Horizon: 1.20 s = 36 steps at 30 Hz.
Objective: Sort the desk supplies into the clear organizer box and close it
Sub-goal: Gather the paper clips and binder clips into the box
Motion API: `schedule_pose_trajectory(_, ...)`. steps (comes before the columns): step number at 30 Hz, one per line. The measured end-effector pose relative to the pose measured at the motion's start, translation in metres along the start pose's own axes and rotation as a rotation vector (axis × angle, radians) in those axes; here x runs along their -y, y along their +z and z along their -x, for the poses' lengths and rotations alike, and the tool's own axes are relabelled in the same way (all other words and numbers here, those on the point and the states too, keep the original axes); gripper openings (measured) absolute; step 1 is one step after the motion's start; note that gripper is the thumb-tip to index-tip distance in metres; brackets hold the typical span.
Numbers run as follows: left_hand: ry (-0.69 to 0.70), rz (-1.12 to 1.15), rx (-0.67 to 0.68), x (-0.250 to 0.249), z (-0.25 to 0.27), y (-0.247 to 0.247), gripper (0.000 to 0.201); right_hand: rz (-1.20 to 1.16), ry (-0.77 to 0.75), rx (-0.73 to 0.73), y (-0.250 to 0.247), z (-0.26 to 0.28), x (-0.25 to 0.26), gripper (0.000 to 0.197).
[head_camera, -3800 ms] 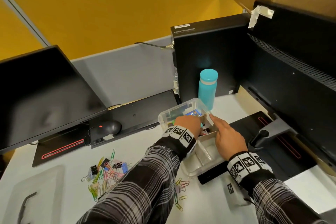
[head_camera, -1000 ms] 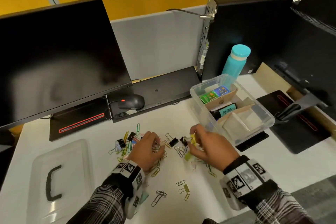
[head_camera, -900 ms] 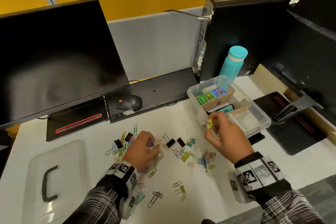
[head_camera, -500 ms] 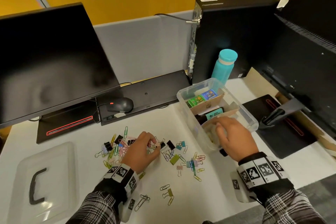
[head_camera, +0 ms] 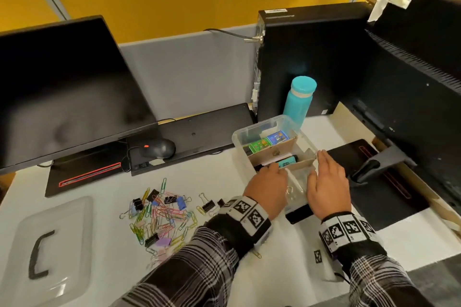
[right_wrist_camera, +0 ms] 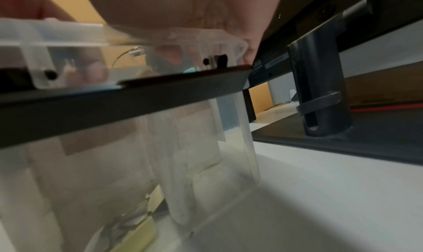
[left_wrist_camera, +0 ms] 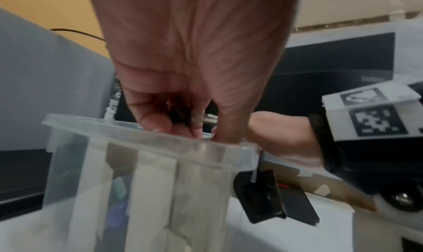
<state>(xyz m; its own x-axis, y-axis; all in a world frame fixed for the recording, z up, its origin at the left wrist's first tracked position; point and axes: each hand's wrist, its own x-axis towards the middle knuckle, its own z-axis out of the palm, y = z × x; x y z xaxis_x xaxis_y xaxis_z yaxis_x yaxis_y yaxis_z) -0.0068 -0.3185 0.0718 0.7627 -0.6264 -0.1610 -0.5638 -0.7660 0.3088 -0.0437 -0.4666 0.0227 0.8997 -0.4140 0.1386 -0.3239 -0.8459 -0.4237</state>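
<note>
The clear organizer box (head_camera: pixel 259 127) with cardboard dividers stands open on the white desk. My left hand (head_camera: pixel 272 177) hovers over its near-left compartment. In the left wrist view that hand (left_wrist_camera: pixel 183 93) pinches a black binder clip (left_wrist_camera: pixel 181 115) with silver handles just above the box rim (left_wrist_camera: pixel 137 138). My right hand (head_camera: pixel 324 169) lies flat along the box's right rim, fingers straight, holding nothing. A pile of coloured paper clips and binder clips (head_camera: pixel 162 214) lies left of the box. The clear lid (head_camera: pixel 50 244) with a black handle rests at the near left.
A teal bottle (head_camera: pixel 299 99) stands just behind the box, before a black computer tower (head_camera: pixel 306 57). A mouse (head_camera: pixel 157 148) and black keyboard (head_camera: pixel 197 134) lie behind the clip pile. Monitors rise at left (head_camera: pixel 62 87) and right (head_camera: pixel 411 70); a monitor base (head_camera: pixel 369 174) sits right of the box.
My left hand has left the clip pile and come over the box with a binder clip. My right hand has drawn out of the box onto its right rim.
</note>
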Motion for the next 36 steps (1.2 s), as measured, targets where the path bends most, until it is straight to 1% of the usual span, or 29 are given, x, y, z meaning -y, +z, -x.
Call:
schedule_pose_trajectory(1,0.002,-0.033,0.012,-0.004,-0.002,0.001,0.046,0.002,0.004,0.003,0.0,0.0,-0.001,0.057)
schedule_pose_trajectory(3,-0.006,-0.029,0.032,-0.005,-0.004,0.0,0.047,-0.001,0.001,0.007,0.0,0.0,-0.001,0.059)
schedule_pose_trajectory(6,0.022,0.106,0.058,0.005,-0.002,-0.009,0.046,-0.007,-0.013,-0.011,0.002,-0.001,-0.002,0.053)
schedule_pose_trajectory(7,0.042,0.177,0.038,0.011,0.001,-0.013,0.043,-0.013,-0.014,-0.008,0.002,-0.001,-0.003,0.053)
schedule_pose_trajectory(9,0.079,0.344,-0.078,0.027,0.012,-0.023,0.032,-0.017,-0.014,0.0,0.001,-0.001,-0.003,0.054)
schedule_pose_trajectory(10,0.074,0.411,-0.153,0.038,0.019,-0.027,0.026,-0.009,-0.013,0.006,0.001,-0.001,-0.003,0.057)
schedule_pose_trajectory(12,-0.007,0.474,-0.274,0.071,0.032,-0.025,0.02,0.022,-0.024,-0.006,-0.001,0.001,0.0,0.058)
schedule_pose_trajectory(13,-0.079,0.477,-0.292,0.089,0.039,-0.021,0.019,0.023,-0.053,-0.031,-0.003,0.003,0.003,0.057)
schedule_pose_trajectory(14,-0.167,0.472,-0.265,0.109,0.046,-0.014,0.018,0.007,-0.108,-0.06,-0.007,0.006,0.01,0.054)
schedule_pose_trajectory(16,-0.341,0.41,-0.106,0.139,0.059,0.001,0.023,-0.06,-0.286,-0.08,-0.014,0.015,0.033,0.047)
schedule_pose_trajectory(17,-0.38,0.341,-0.027,0.15,0.064,0.009,0.027,-0.095,-0.394,-0.065,-0.016,0.021,0.047,0.044)
schedule_pose_trajectory(18,-0.381,0.272,0.025,0.157,0.068,0.017,0.032,-0.121,-0.506,-0.043,-0.015,0.027,0.062,0.041)
schedule_pose_trajectory(20,-0.324,0.19,0.076,0.163,0.072,0.031,0.043,-0.163,-0.713,0.028,-0.002,0.04,0.088,0.037)
schedule_pose_trajectory(21,-0.292,0.178,0.092,0.163,0.073,0.036,0.048,-0.178,-0.78,0.093,0.009,0.046,0.098,0.036)
schedule_pose_trajectory(22,-0.271,0.174,0.109,0.163,0.073,0.041,0.052,-0.189,-0.801,0.188,0.022,0.051,0.107,0.037)
schedule_pose_trajectory(23,-0.261,0.169,0.125,0.163,0.073,0.044,0.055,-0.191,-0.776,0.299,0.037,0.055,0.114,0.041)
schedule_pose_trajectory(25,-0.244,0.127,0.155,0.164,0.074,0.049,0.057,-0.147,-0.639,0.511,0.068,0.057,0.118,0.049)
schedule_pose_trajectory(26,-0.232,0.091,0.17,0.165,0.075,0.05,0.057,-0.096,-0.579,0.581,0.082,0.056,0.117,0.053)
schedule_pose_trajectory(27,-0.219,0.057,0.182,0.167,0.075,0.051,0.056,-0.039,-0.554,0.622,0.093,0.055,0.116,0.057)
schedule_pose_trajectory(29,-0.195,-0.001,0.187,0.169,0.077,0.052,0.052,0.061,-0.59,0.656,0.112,0.054,0.112,0.068)
schedule_pose_trajectory(30,-0.185,-0.02,0.179,0.17,0.077,0.051,0.048,0.1,-0.626,0.654,0.118,0.054,0.111,0.069)
schedule_pose_trajectory(31,-0.175,-0.034,0.173,0.171,0.078,0.051,0.044,0.127,-0.654,0.645,0.121,0.053,0.111,0.066)
schedule_pose_trajectory(33,-0.16,-0.051,0.173,0.174,0.079,0.051,0.037,0.139,-0.674,0.598,0.123,0.051,0.113,0.052)
schedule_pose_trajectory(36,-0.144,-0.061,0.175,0.18,0.081,0.049,0.035,0.062,-0.627,0.578,0.122,0.047,0.113,0.036)
